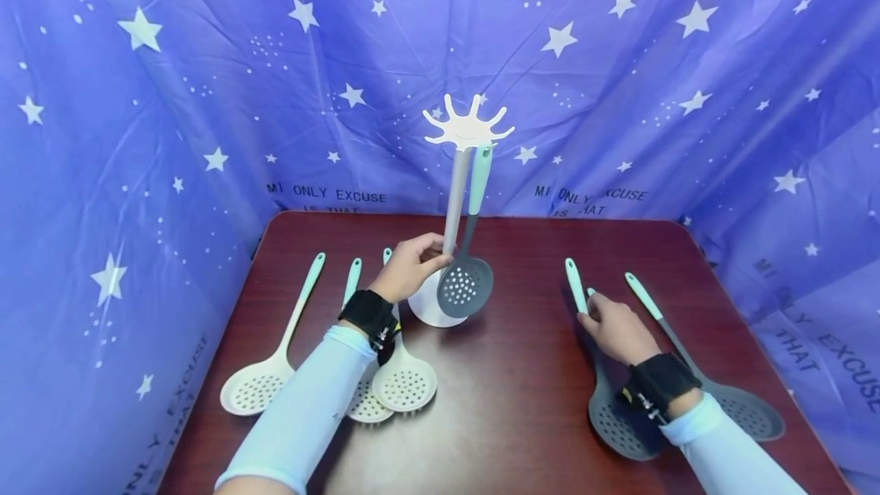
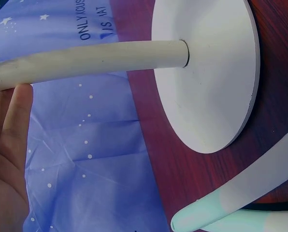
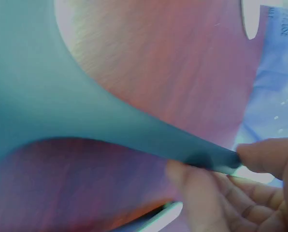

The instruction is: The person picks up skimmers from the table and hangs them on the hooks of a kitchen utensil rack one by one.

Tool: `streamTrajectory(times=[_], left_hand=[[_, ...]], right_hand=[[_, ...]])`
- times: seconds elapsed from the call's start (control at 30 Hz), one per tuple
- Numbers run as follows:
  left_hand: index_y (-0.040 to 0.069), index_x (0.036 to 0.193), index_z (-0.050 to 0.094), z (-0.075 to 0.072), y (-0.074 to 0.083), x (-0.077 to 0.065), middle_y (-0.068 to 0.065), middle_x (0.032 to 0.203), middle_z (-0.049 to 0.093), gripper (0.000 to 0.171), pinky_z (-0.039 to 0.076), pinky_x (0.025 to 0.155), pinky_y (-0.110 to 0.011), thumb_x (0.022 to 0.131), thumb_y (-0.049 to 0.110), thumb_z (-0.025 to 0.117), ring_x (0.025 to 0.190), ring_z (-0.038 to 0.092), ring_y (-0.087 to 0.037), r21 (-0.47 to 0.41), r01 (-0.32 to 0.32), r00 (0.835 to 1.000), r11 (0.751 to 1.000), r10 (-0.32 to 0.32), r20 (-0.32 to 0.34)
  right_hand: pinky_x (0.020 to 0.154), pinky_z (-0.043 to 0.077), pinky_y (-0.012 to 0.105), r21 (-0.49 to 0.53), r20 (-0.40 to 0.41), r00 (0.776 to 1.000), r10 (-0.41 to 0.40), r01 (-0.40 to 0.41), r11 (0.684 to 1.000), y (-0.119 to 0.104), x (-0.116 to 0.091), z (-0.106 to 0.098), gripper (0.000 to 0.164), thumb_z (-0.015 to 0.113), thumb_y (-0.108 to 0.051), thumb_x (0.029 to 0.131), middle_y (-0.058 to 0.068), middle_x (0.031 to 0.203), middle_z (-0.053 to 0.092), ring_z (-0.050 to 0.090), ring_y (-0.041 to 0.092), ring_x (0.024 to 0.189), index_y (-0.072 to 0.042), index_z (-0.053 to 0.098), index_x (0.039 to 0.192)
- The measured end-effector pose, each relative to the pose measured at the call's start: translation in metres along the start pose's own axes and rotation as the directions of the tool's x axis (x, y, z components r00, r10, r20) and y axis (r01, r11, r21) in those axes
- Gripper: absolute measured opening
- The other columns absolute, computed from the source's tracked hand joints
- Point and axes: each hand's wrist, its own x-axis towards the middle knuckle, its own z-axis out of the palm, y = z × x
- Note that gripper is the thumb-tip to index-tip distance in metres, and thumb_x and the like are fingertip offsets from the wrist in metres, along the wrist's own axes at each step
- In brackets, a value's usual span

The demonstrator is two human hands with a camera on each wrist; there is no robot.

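A white utensil stand (image 1: 454, 197) with a ring of curved hooks rises near the back middle of the table. One grey skimmer (image 1: 466, 287) with a mint handle hangs from it. My left hand (image 1: 410, 270) holds the stand's pole (image 2: 110, 57) low down, just above the round base (image 2: 211, 96); its thumb is hidden in the left wrist view. Over on the right, my right hand (image 1: 619, 327) pinches another grey skimmer (image 3: 120, 121) where its dark neck meets the mint handle (image 1: 574, 285). That skimmer's perforated head (image 1: 622, 426) points toward the front of the table.
A further grey skimmer (image 1: 745, 409) lies to the right of my right hand. Several cream skimmers with mint handles, one of them a cream skimmer (image 1: 253, 388) at far left, lie around my left forearm. Blue star-patterned cloth (image 1: 385, 37) surrounds the dark red table (image 1: 509, 403).
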Motion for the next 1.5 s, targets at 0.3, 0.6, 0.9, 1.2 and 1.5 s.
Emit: streamTrajectory(times=[0.3, 0.6, 0.9, 1.2, 1.5], left_hand=[[0.006, 0.124, 0.071, 0.001, 0.000, 0.000, 0.000, 0.109, 0.075, 0.027, 0.059, 0.085, -0.034, 0.100, 0.018, 0.071, 0.098, 0.071, -0.014, 0.009, 0.013, 1.000, 1.000, -0.013, -0.002], [0.011, 0.122, 0.071, 0.003, -0.001, -0.002, -0.001, 0.110, 0.075, 0.023, 0.059, 0.086, -0.032, 0.101, 0.020, 0.070, 0.097, 0.071, -0.014, 0.009, 0.010, 1.000, 1.000, -0.010, -0.003], [0.014, 0.121, 0.072, 0.004, -0.001, -0.004, 0.000, 0.110, 0.075, 0.022, 0.060, 0.085, -0.032, 0.099, 0.018, 0.071, 0.098, 0.072, -0.013, -0.016, -0.001, 1.000, 1.000, 0.001, -0.016], [0.010, 0.122, 0.072, 0.002, 0.000, -0.003, -0.001, 0.111, 0.075, 0.023, 0.060, 0.085, -0.032, 0.100, 0.019, 0.070, 0.098, 0.072, -0.014, -0.004, -0.007, 1.000, 1.000, 0.007, -0.015], [0.010, 0.122, 0.071, 0.002, 0.002, -0.002, -0.003, 0.111, 0.075, 0.024, 0.059, 0.087, -0.033, 0.100, 0.019, 0.070, 0.099, 0.072, -0.015, 0.009, 0.009, 1.000, 1.000, -0.009, -0.017]], right_hand=[[0.063, 0.051, 0.036, 0.083, -0.210, 0.972, -0.108, 0.128, 0.988, -0.034, 0.012, -0.011, 0.013, 0.068, -0.020, 0.101, 0.004, 0.089, 0.074, 0.065, 0.017, 0.072, -0.009, 0.066, 0.108], [0.060, 0.049, 0.035, 0.091, -0.455, 0.867, -0.201, 0.270, 0.959, -0.053, 0.026, -0.020, 0.024, 0.072, -0.015, 0.098, 0.005, 0.087, 0.075, 0.062, 0.017, 0.069, -0.006, 0.074, 0.120], [0.063, 0.043, 0.023, 0.099, -0.601, 0.759, -0.251, 0.382, 0.919, -0.077, 0.041, -0.037, 0.027, 0.076, -0.014, 0.096, 0.008, 0.093, 0.075, 0.060, 0.016, 0.072, -0.009, 0.077, 0.122], [0.061, 0.038, 0.019, 0.129, -0.691, 0.676, -0.256, 0.464, 0.876, -0.102, 0.049, -0.048, 0.029, 0.077, -0.008, 0.094, 0.005, 0.085, 0.071, 0.054, 0.010, 0.067, -0.010, 0.077, 0.123], [0.062, 0.043, 0.012, 0.197, -0.747, 0.623, -0.230, 0.538, 0.820, -0.131, 0.056, -0.066, 0.027, 0.075, -0.007, 0.095, 0.005, 0.084, 0.071, 0.056, 0.004, 0.067, -0.009, 0.077, 0.122]])
